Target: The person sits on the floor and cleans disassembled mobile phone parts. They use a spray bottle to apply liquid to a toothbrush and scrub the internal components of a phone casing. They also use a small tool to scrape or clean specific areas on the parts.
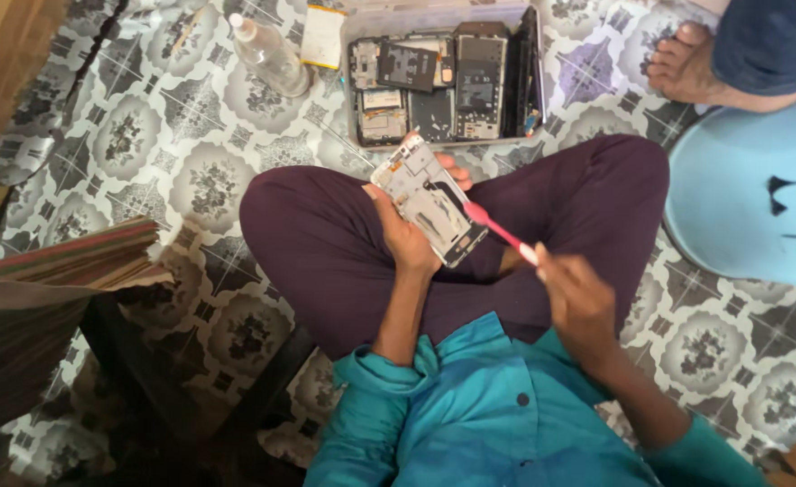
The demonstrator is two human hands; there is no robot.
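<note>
We are gripping an opened phone frame (430, 199) over our lap in our left hand (407, 236), fingers curled behind it and mostly hidden, while our right hand (578, 302) is pinching a pink brush (499, 232), its bristles blurred against the frame

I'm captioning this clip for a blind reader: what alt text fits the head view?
Seen from above, a cross-legged person's left hand holds an opened phone frame while the right hand touches a pink toothbrush to it. A tray of phone parts and a bottle lie ahead.
</note>
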